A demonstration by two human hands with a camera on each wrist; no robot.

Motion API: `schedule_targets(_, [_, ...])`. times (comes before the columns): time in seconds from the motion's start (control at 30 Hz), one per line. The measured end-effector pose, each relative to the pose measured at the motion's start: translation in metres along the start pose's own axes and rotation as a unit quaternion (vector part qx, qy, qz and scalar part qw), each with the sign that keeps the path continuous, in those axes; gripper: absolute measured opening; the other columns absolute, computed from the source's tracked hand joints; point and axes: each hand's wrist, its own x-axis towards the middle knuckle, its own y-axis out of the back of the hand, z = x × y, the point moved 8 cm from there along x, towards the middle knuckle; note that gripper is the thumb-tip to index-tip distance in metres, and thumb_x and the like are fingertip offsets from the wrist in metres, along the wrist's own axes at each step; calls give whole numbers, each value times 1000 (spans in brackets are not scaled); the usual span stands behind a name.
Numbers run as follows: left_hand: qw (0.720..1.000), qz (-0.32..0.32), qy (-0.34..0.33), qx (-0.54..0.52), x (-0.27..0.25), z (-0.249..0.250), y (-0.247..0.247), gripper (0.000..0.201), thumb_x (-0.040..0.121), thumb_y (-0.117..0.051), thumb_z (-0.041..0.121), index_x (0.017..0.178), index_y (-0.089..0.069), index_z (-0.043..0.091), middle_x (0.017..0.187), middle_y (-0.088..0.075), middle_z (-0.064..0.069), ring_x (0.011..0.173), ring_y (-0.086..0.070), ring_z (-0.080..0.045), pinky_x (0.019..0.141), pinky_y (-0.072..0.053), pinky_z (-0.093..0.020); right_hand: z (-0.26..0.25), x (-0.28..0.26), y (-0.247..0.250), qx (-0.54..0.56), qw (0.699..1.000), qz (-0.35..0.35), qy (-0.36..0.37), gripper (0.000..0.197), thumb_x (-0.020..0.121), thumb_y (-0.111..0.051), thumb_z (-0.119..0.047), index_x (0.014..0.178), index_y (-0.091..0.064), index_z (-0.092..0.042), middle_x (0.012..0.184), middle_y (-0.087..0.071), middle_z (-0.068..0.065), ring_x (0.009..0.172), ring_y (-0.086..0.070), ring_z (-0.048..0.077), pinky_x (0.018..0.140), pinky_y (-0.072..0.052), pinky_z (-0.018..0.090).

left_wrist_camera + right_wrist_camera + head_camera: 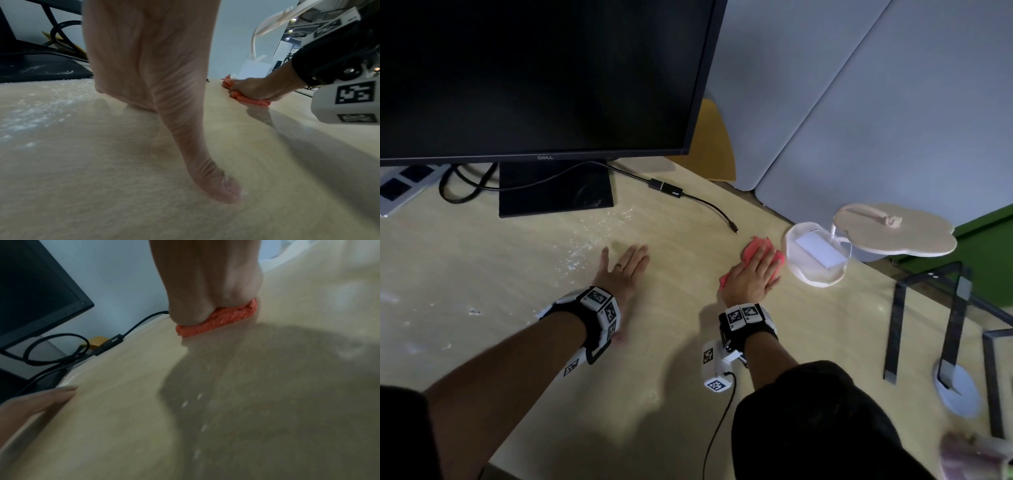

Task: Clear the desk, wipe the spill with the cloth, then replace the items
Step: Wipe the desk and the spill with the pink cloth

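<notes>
An orange-pink cloth [756, 247] lies on the light wooden desk [654, 359] right of centre, and my right hand [755, 270] presses flat on it with straight fingers. The right wrist view shows the palm squashing the cloth [218, 322] onto the desk. My left hand [625, 269] rests flat on the desk, palm down, holding nothing. White powder, the spill [585, 246], is scattered left of that hand and up to the monitor's base; it shows in the left wrist view as a pale spill [35, 112].
A black monitor [534, 75] stands at the back with cables and an adapter [666, 189] behind the hands. A white lamp base [813, 253] with a flower-shaped head [893, 228] sits just right of the cloth. A black frame stand [928, 318] lies at the far right.
</notes>
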Motion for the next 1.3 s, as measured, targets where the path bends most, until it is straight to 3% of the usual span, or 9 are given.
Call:
schedule_targets(0.23, [1000, 4, 15, 19, -4, 2, 5, 167, 36, -83, 66, 142, 27, 0, 151, 35, -14, 143, 26, -30, 113, 3, -64, -1, -67, 4, 46, 990, 2, -131, 73, 86, -35, -26, 149, -3, -5, 158, -1, 14, 146, 4, 32, 117, 0, 46])
schedule_targets(0.53, [1000, 21, -11, 13, -19, 1, 10, 161, 42, -77, 71, 145, 26, 4, 152, 33, -14, 145, 23, -27, 111, 9, -61, -12, -146, 38, 258, 959, -100, 57, 66, 83, -26, -36, 138, -42, -4, 151, -29, 9, 142, -21, 23, 116, -22, 48])
schedule_targets(0.6, [999, 23, -29, -4, -21, 2, 9, 158, 44, -78, 69, 145, 27, 6, 152, 34, -12, 144, 24, -26, 111, 11, -60, 2, -138, 55, 397, 913, -97, 6, 43, 95, -33, -24, 133, -51, -15, 137, -53, 0, 92, -65, 11, 76, -55, 33])
schedule_targets(0.67, [998, 17, -52, -31, -22, 4, 6, 154, 48, -78, 67, 145, 26, 10, 153, 34, -9, 144, 25, -25, 110, 14, -60, 19, -124, 66, 495, 866, -67, -40, 41, 100, -29, -8, 135, -49, -16, 130, -60, -5, 38, -41, 6, 36, -34, 18])
schedule_targets(0.73, [995, 9, -74, -63, -24, 5, -1, 150, 49, -77, 68, 147, 23, 14, 153, 35, -6, 143, 27, -24, 110, 16, -60, 36, -107, 79, 516, 855, -1, -58, 45, 100, -25, -4, 138, -45, -19, 135, -56, -8, 33, -27, 7, 32, -27, 15])
schedule_targets(0.87, [993, 13, -91, -73, -25, 6, -11, 152, 45, -79, 66, 148, 22, 18, 145, 43, -1, 143, 27, -23, 109, 14, -61, 54, -79, 70, 441, 891, 69, -77, 47, 99, -24, -12, 140, -39, -29, 144, -43, -14, 51, -43, 9, 38, -38, 18])
schedule_targets(0.93, [994, 13, -87, -69, -24, 7, -12, 150, 48, -82, 61, 148, 22, 17, 148, 41, -3, 143, 26, -24, 110, 12, -61, 45, -74, 49, 329, 942, 27, -62, 52, 93, -22, -31, 142, -36, -29, 153, -31, 2, 100, -56, 26, 79, -50, 18])
schedule_targets(1.0, [994, 12, -86, -73, -23, 8, -11, 149, 49, -83, 58, 148, 21, 17, 152, 36, -5, 144, 26, -25, 110, 12, -62, 27, -73, 23, 198, 980, -26, -18, 69, 82, -16, -34, 145, -30, -7, 155, -17, 15, 142, -19, 36, 116, -17, 36])
schedule_targets(1.3, [994, 31, -70, -82, -24, 9, -8, 144, 53, -84, 50, 149, 17, 16, 153, 33, -5, 144, 24, -25, 110, 10, -62, -64, -30, -16, 25, 992, -88, 90, 66, 89, -37, -14, 148, -10, -1, 158, -3, 14, 146, 4, 31, 118, 7, 43])
